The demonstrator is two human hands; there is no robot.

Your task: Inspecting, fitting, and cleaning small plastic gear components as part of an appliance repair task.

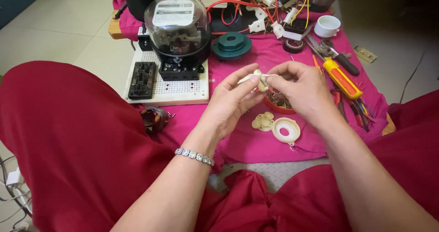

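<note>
One label shows: a pale rectangular label (173, 13) with dark print too small to make out, set inside the clear glass dome of the electric meter (178, 28), facing up toward the camera. It lies up and to the left of the fingers (249, 78), well apart from them, at the far side of the pink-covered surface (247, 143). Its corners look slightly rounded, and a thin darker band runs along its upper edge (the dome's glare blurs part of it). There are no packages, signs or screens to be seen anywhere else around the fingers.
</note>
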